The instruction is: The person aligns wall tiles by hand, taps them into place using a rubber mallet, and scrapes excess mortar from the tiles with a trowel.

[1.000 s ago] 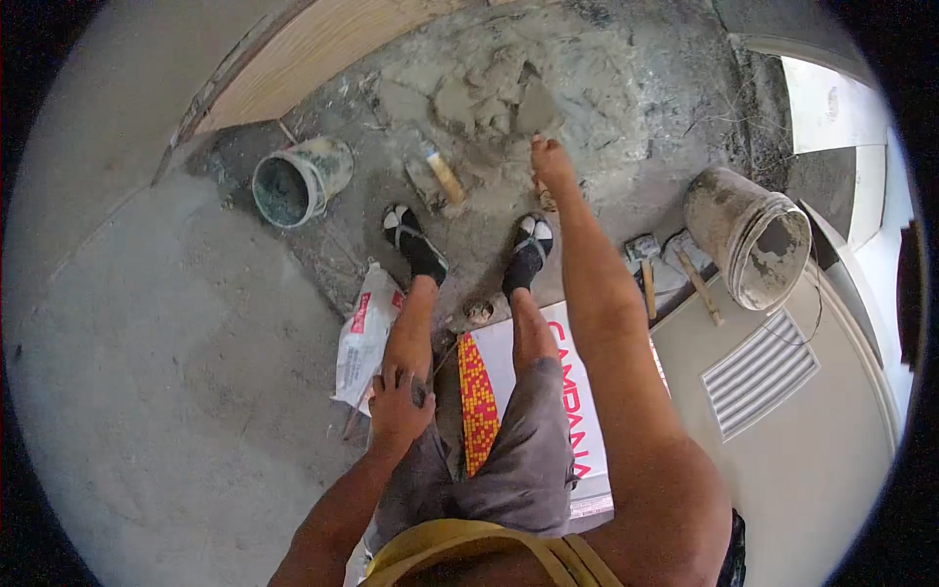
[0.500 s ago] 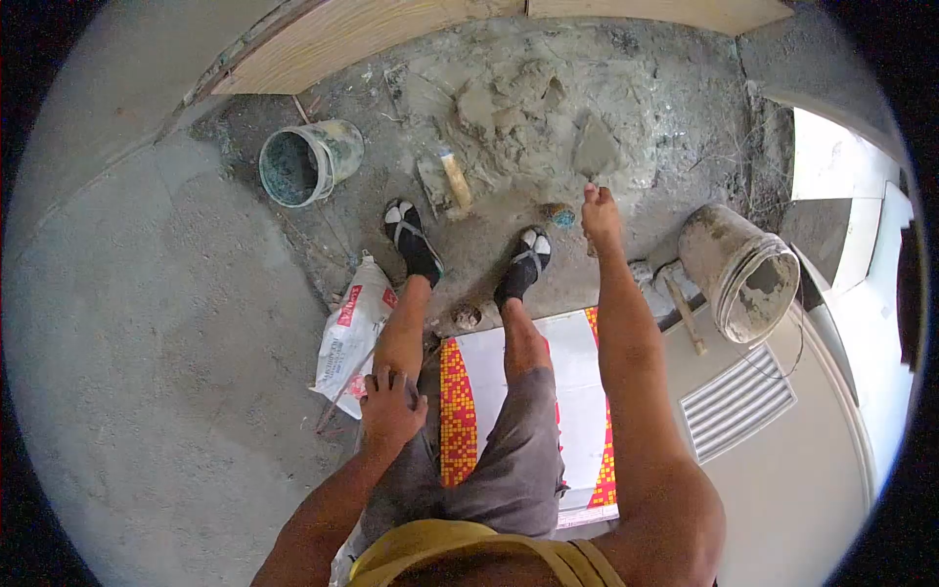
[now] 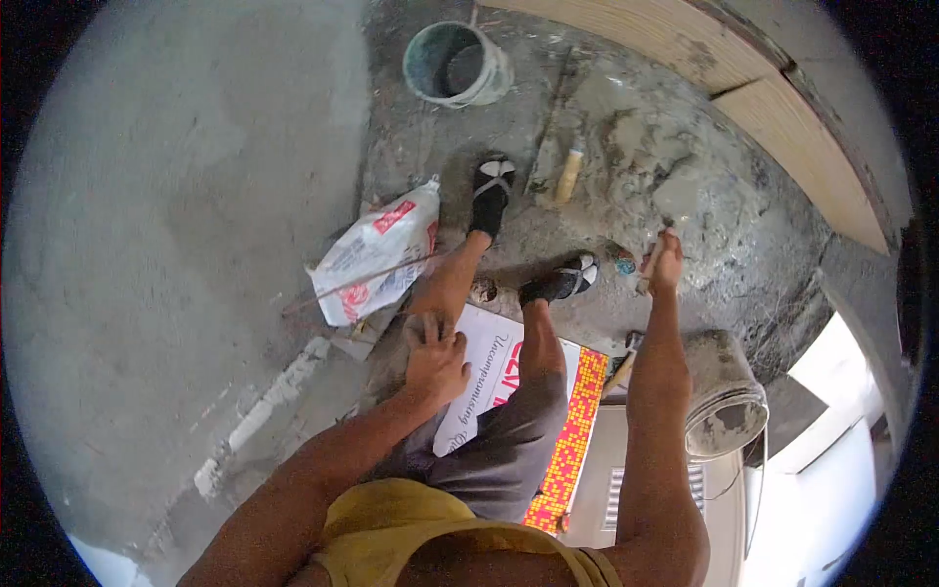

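My right hand (image 3: pixel 665 260) is closed round the handle of a trowel. The trowel's pointed blade (image 3: pixel 677 199) lies at the near side of a heap of wet grey mortar (image 3: pixel 636 147). My left hand (image 3: pixel 437 364) rests on my left knee, its fingers spread and holding nothing. Left of the mortar a flat float with a yellowish handle (image 3: pixel 569 176) lies on the ground. A small round blue-topped thing (image 3: pixel 624 265) sits on the floor just left of my right hand; its kind is unclear.
A bucket (image 3: pixel 479 73) stands beyond my left foot. A white printed sack (image 3: pixel 381 256) lies to the left, with a thin rod across it. On the right a mortar-stained bucket (image 3: pixel 726 406) lies tipped, beside a hammer (image 3: pixel 621 374). Wooden boards (image 3: pixel 675 39) edge the far side.
The view has swung to the right, so things appear turned and shifted. My right hand still grips the trowel at the mortar, and my left hand stays on the knee.
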The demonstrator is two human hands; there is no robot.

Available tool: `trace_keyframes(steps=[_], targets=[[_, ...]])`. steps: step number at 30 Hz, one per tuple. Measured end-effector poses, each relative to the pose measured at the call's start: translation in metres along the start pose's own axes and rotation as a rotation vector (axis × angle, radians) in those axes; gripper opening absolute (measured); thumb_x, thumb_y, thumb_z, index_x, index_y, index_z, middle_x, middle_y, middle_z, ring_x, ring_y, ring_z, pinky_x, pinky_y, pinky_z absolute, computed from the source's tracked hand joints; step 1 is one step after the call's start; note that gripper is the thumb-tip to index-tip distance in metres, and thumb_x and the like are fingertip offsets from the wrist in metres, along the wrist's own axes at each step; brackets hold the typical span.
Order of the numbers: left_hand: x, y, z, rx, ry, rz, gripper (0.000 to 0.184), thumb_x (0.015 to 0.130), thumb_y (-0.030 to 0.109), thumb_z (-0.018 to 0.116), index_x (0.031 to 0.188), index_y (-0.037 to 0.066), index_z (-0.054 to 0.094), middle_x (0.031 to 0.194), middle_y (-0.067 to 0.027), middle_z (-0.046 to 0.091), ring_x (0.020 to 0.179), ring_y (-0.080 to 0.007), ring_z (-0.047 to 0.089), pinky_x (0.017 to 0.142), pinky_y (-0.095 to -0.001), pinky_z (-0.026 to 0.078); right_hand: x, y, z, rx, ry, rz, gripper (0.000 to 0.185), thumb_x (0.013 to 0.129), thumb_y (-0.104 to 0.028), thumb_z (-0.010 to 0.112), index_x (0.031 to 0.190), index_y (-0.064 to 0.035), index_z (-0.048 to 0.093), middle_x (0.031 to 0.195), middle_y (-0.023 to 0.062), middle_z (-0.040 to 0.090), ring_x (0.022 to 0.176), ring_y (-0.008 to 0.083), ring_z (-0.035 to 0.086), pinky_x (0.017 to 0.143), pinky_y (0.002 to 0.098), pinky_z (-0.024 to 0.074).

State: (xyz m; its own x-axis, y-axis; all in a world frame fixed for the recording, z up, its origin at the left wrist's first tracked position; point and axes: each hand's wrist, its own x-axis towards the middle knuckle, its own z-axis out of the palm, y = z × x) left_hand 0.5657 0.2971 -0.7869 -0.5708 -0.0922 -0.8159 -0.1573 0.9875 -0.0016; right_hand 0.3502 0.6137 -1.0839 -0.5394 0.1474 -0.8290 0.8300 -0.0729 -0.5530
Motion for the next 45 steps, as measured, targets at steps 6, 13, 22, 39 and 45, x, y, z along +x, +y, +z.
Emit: trace_keyframes(steps=[6,13,22,39,45], targets=[[-0.007,0.024,-0.006,-0.055,-0.061,0.000,0.054,0.085,0.039,0.070,0.123,0.001,0.067,0.141,-0.0271,0.047,0.135,-0.0502,0.037,0.103,-0.0749,0.032,-0.069,-0.029,0.000,0.005,-0.024,-0.049,0.043,0.102,-0.050,0.055,0.110,-0.0077,0.060,0.069,0.0051,0.057,0.046,0.0168,0.052,0.041,0.0327,0.0437],[-0.019,-0.088,0.042,-0.789,0.123,-0.230,0.031,0.093,0.022,0.062,0.118,0.005,0.067,0.116,-0.0218,0.067,0.112,-0.0415,0.062,0.100,-0.0498,0.048,-0.137,-0.043,-0.026,-0.076,-0.107,-0.008,0.048,0.101,-0.056,0.053,0.115,-0.0106,0.059,0.070,0.0027,0.054,0.049,0.0141,0.051,0.042,0.0302,0.0421],[-0.152,-0.315,0.381,-0.194,-0.605,-0.405,0.048,0.093,0.042,0.059,0.131,0.014,0.068,0.133,-0.0120,0.066,0.126,-0.0327,0.061,0.107,-0.0484,0.046,-0.107,-0.010,-0.048,-1.425,0.229,-0.235,0.057,0.100,-0.048,0.050,0.143,-0.0096,0.052,0.109,0.0224,0.070,0.101,0.0507,0.065,0.089,0.0578,0.0510],[-0.097,-0.351,0.492,-0.716,0.190,-0.954,0.080,0.096,0.054,0.058,0.155,0.004,0.038,0.159,-0.0234,0.037,0.144,-0.0414,0.040,0.115,-0.0484,0.038,0.059,-0.037,-0.034,-1.517,0.329,-0.506,0.049,0.102,-0.038,0.051,0.143,-0.0107,0.050,0.117,0.0263,0.067,0.099,0.0523,0.064,0.082,0.0599,0.0498],[-0.020,-0.342,0.441,-0.409,-0.374,-0.612,0.066,0.097,0.044,0.057,0.151,0.007,0.045,0.152,-0.0188,0.049,0.142,-0.0391,0.042,0.117,-0.0459,0.035,0.008,-0.008,-0.078,-1.580,0.225,-0.714,0.047,0.103,-0.034,0.053,0.143,-0.0094,0.049,0.112,0.0279,0.066,0.095,0.0512,0.065,0.077,0.0591,0.0512]])
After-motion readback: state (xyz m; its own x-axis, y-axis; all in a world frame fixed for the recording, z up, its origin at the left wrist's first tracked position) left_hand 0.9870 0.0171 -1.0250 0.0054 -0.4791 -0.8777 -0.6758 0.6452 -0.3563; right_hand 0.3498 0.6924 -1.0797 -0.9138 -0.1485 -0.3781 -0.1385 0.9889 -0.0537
